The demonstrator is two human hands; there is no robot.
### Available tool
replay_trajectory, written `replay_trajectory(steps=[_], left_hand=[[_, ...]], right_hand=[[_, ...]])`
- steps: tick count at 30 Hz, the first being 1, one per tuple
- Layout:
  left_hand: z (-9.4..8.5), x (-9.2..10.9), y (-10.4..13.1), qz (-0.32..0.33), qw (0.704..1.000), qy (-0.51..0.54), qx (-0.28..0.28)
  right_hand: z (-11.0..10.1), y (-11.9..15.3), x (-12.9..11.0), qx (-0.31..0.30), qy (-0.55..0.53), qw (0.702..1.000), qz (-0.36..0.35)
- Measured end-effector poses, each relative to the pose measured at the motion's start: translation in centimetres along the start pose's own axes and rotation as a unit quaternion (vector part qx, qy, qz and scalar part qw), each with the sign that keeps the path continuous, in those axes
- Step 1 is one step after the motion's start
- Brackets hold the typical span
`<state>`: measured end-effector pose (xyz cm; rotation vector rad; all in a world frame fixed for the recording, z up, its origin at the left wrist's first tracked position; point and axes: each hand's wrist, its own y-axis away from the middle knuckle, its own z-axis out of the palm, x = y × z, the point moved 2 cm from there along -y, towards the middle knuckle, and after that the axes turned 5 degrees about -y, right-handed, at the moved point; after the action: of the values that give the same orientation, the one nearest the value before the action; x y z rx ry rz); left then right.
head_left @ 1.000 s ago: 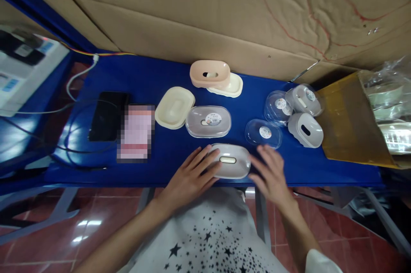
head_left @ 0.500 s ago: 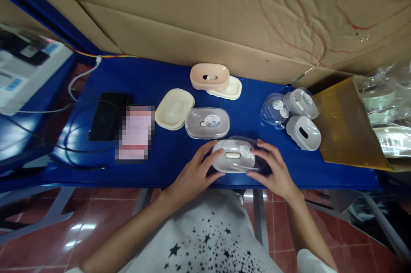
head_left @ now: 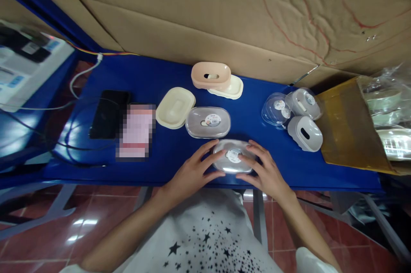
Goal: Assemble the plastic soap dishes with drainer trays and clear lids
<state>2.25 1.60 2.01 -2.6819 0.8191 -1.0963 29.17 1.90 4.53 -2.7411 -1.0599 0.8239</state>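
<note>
An oval grey box (head_left: 235, 166) under a clear lid with a round white label lies at the front edge of the blue table. My left hand (head_left: 195, 168) grips its left end, fingers on top and thumb at the front. My right hand (head_left: 268, 172) holds the right end, with fingertips over the lid near the label. Just behind is a second lidded grey box (head_left: 208, 123) with a label. A cream oval tray (head_left: 175, 108) touches its left side. Farther back, a peach box with a slot (head_left: 211, 75) rests partly on a cream piece (head_left: 236, 87).
To the right are clear lids (head_left: 274, 109), a lidded grey box (head_left: 303, 103), a grey slotted cover (head_left: 305, 133) and a cardboard carton (head_left: 343, 123) of wrapped items. At left lie a black device (head_left: 107, 114), a blurred pink item (head_left: 136, 131) and cables.
The clear lid has moved left and now lines up over the grey box. My right hand moved left with it, while my left hand stayed at the box's left end.
</note>
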Motion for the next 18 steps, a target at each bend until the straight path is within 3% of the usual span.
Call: replay_trajectory(steps=[4, 7, 10, 12, 14, 18], left_hand=[[-1.0, 0.6, -0.5, 0.036, 0.996, -0.079, 0.0], [-3.8, -0.2, -1.3, 0.026, 0.987, -0.13, 0.088], [-6.8, -3.0, -2.3, -0.054, 0.961, -0.21, 0.17], [-7.8, -5.3, -2.9, -0.098, 0.946, -0.269, 0.151], [-8.0, -7.2, -3.3, -0.126, 0.94, -0.295, 0.114], [-6.7, -8.8, -3.7, -0.138, 0.951, -0.268, 0.073]], right_hand=[[-0.4, 0.3, 0.9, 0.014, 0.017, 1.0, -0.003], [-1.5, 1.0, 2.5, 0.047, 0.06, 0.996, 0.038], [-2.4, 1.1, 3.3, 0.096, 0.15, 0.978, 0.108], [-2.7, 0.3, 2.8, 0.122, 0.188, 0.966, 0.132], [-2.8, -1.5, 1.9, 0.122, 0.188, 0.968, 0.109], [-2.7, -8.4, 1.6, 0.075, 0.137, 0.988, 0.011]])
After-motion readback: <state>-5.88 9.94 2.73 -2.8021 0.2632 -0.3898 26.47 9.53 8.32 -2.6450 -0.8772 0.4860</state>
